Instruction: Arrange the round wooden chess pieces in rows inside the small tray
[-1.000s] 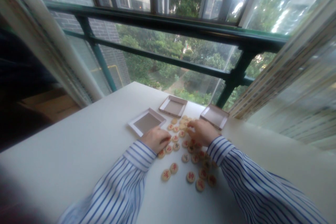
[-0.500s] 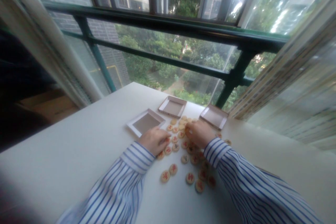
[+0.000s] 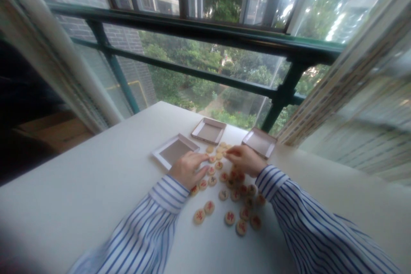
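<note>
Several round wooden chess discs [image 3: 229, 217] with red and dark characters lie scattered on a white table [image 3: 96, 188]. My left hand [image 3: 188, 169] rests on the left side of the pile, fingers stretched forward over a disc. My right hand [image 3: 244, 159] sits at the far side of the pile, its fingers pinched together on a disc near the top. Both arms wear blue-striped white sleeves. Three shallow square box trays stand just behind the discs: a white-rimmed one [image 3: 160, 154] on the left, one [image 3: 201, 123] in the middle, one [image 3: 268, 141] on the right.
The table stands against a window with a dark green railing [image 3: 199, 32]. Curtains hang at the left [image 3: 58, 64] and right [image 3: 353, 94]. Trees and buildings show outside.
My left hand's fingers have stretched forward toward the top of the pile. My right hand has shifted slightly and pinches at a disc. The camera drifted a little.
</note>
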`<state>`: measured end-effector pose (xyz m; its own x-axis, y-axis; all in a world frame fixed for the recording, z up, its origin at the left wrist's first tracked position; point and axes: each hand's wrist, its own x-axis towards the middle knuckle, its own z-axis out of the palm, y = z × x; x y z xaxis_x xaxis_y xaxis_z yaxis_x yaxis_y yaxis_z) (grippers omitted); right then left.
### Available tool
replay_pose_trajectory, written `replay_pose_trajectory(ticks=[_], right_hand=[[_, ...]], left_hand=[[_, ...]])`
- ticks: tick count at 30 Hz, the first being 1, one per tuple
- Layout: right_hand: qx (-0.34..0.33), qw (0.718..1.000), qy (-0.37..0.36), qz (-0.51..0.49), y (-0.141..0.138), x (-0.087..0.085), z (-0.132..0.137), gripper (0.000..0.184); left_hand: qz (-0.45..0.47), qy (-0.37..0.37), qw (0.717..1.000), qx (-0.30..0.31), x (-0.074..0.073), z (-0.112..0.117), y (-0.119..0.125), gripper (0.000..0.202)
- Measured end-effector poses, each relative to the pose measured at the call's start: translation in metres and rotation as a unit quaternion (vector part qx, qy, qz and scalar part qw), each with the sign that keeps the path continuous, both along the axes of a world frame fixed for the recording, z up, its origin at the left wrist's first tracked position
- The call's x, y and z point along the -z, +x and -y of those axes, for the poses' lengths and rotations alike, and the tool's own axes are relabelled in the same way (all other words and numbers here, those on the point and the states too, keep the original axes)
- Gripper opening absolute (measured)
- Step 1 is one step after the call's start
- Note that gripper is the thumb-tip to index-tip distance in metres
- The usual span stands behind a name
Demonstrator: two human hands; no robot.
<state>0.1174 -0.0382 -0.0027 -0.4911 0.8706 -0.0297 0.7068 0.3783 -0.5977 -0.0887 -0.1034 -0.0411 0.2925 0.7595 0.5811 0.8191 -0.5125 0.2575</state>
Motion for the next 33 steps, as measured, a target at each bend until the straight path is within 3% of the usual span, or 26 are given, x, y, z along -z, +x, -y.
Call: replay_pose_trajectory(ticks=[5, 13, 18, 24, 28, 33], right_hand=[[0.035, 0.991, -0.106, -0.074, -0.001, -0.009, 0.003, 0.031], [0.035, 0.988, -0.115, -0.093, 0.000, -0.014, 0.006, 0.029], [0.019, 0.995, -0.079, -0.065, 0.001, -0.010, 0.004, 0.031], [-0.008, 0.998, 0.054, 0.007, 0.002, 0.001, 0.001, 0.025], [-0.001, 0.997, 0.073, 0.022, 0.004, 0.007, 0.000, 0.026], [-0.044, 0.996, 0.075, 0.024, 0.007, 0.007, -0.001, 0.027]], left_hand=[[-0.002, 0.017, 1.000, 0.006, -0.001, 0.000, 0.004, 0.023], [0.000, 0.004, 1.000, -0.002, -0.001, 0.001, 0.005, 0.023], [-0.003, 0.008, 1.000, -0.004, -0.001, 0.001, 0.005, 0.023], [-0.008, 0.020, 1.000, 0.007, 0.003, -0.002, 0.004, 0.023], [-0.008, 0.022, 1.000, 0.006, 0.003, -0.001, 0.004, 0.022], [-0.010, 0.020, 1.000, -0.004, 0.002, 0.000, 0.005, 0.022]])
